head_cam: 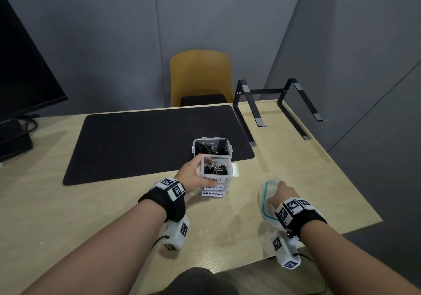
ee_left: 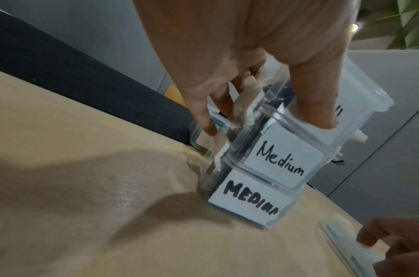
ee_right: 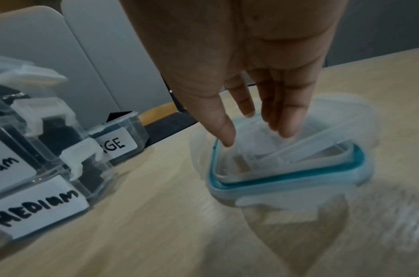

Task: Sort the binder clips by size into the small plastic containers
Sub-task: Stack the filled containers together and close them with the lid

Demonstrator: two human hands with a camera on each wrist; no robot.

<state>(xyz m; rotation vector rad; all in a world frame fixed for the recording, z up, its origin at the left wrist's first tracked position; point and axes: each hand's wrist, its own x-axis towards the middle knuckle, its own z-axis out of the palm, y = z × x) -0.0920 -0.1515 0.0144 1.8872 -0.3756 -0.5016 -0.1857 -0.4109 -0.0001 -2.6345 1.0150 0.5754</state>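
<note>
Three small clear containers stand stacked near the table's middle. The open top one, labelled Small, holds small binder clips. Under it sit one labelled Medium and another labelled MEDIUM. My left hand grips the top of the stack, thumb on the front, fingers down the left side. Behind the stack an open container labelled Large holds big black clips. My right hand reaches down with straight fingers that touch a small clear lid lying in a teal-sealed lid.
A black desk mat covers the table's far middle. A black laptop stand sits at the back right, a dark monitor at the left. A yellow chair stands behind the table. The table's right edge runs close to the lids.
</note>
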